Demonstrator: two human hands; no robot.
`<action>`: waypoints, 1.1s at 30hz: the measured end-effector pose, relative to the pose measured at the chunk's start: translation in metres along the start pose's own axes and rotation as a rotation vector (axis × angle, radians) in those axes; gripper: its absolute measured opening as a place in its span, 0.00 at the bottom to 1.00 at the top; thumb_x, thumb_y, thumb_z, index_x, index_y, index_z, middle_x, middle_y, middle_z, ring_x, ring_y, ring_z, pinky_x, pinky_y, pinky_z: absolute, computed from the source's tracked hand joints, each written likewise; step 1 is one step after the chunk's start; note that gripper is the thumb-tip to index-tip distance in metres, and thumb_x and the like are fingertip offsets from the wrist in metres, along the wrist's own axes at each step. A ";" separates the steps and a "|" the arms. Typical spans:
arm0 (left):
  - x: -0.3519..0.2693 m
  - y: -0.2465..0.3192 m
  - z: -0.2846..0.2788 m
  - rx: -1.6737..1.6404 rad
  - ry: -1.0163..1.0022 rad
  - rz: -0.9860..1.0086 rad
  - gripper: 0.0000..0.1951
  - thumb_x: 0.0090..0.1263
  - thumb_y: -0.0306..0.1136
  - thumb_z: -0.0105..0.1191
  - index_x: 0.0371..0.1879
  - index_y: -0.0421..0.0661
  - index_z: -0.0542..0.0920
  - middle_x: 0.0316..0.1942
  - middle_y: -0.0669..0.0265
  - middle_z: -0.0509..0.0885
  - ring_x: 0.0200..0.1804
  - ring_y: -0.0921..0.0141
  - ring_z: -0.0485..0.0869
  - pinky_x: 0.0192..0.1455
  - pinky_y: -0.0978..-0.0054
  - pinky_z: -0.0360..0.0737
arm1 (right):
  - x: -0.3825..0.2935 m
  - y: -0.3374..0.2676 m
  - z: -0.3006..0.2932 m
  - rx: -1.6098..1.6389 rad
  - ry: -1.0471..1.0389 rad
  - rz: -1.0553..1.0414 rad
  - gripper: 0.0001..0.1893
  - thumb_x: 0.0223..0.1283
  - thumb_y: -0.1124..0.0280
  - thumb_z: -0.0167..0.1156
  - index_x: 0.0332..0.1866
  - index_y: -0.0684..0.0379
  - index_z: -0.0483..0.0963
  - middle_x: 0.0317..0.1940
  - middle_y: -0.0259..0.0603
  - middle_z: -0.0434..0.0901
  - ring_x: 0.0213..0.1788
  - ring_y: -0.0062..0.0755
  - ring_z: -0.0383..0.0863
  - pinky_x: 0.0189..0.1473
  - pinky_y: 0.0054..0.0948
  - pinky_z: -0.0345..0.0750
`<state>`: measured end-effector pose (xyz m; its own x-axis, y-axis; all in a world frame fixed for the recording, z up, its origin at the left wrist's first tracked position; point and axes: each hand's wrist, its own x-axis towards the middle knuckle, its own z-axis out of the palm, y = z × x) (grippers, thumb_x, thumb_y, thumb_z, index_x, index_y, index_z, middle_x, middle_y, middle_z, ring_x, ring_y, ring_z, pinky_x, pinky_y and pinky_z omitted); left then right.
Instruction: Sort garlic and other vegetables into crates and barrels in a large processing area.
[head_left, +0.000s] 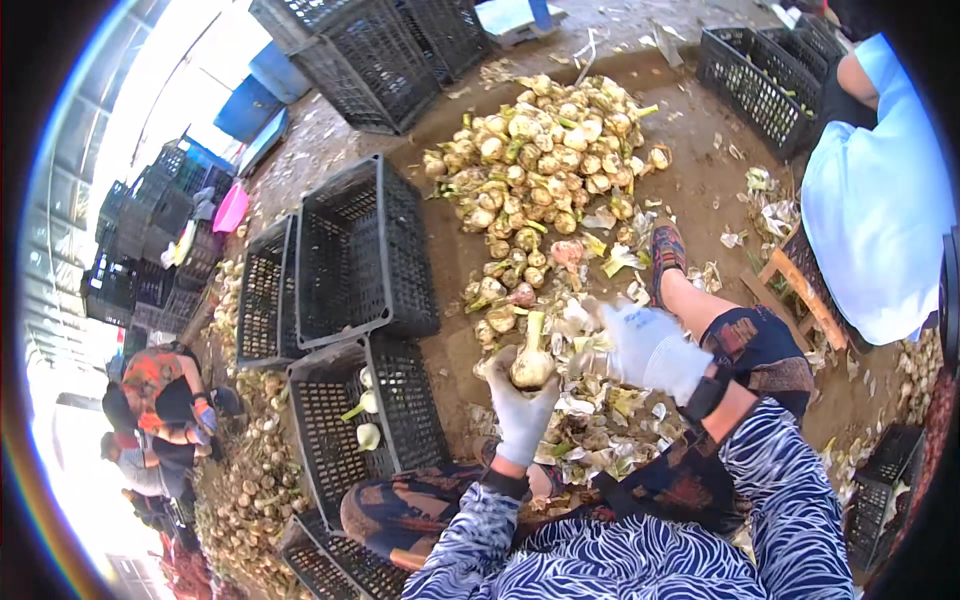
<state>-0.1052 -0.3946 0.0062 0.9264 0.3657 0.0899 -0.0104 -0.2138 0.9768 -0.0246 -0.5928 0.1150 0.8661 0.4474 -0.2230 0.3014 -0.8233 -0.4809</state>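
My left hand, in a pale glove, holds a garlic bulb with its short green-white stem pointing up. To its right, my right hand, in a white glove and somewhat blurred, is apart from the bulb; its fingers are too unclear to tell whether they hold anything. Beyond both hands lies a large heap of untrimmed garlic bulbs. Loose garlic skins cover the ground beneath and between the hands. Several cleaner white bulbs lie in a black plastic crate to the left of my left hand.
An upright black crate stands beyond the bulb-holding crate, near stacked crates. A person in light blue sits at right by a wooden stool and more crates. At left, other people work beside another garlic heap.
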 end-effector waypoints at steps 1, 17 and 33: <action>-0.007 0.026 -0.006 -0.035 -0.021 0.024 0.35 0.50 0.25 0.68 0.58 0.38 0.65 0.53 0.56 0.72 0.56 0.65 0.74 0.63 0.67 0.71 | -0.003 -0.002 0.014 0.122 -0.011 -0.067 0.43 0.52 0.28 0.56 0.60 0.58 0.74 0.50 0.61 0.79 0.57 0.54 0.78 0.55 0.43 0.75; -0.089 0.113 -0.060 -0.464 -0.065 -0.106 0.28 0.62 0.33 0.61 0.57 0.42 0.63 0.48 0.63 0.73 0.46 0.74 0.75 0.50 0.76 0.77 | -0.075 -0.092 0.023 1.347 -0.341 0.021 0.16 0.66 0.60 0.63 0.46 0.64 0.80 0.29 0.30 0.82 0.27 0.12 0.76 0.29 0.18 0.72; -0.088 0.113 -0.046 -0.590 0.076 -0.221 0.34 0.71 0.69 0.38 0.55 0.48 0.75 0.33 0.64 0.81 0.25 0.71 0.76 0.20 0.81 0.68 | -0.094 -0.087 0.088 1.154 0.107 -0.205 0.12 0.66 0.70 0.58 0.50 0.63 0.79 0.35 0.39 0.85 0.36 0.24 0.82 0.41 0.23 0.76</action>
<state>-0.2049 -0.4093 0.1174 0.9014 0.4119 -0.1335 -0.0480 0.4014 0.9147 -0.1673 -0.5328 0.1032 0.8891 0.4576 -0.0065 -0.0530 0.0889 -0.9946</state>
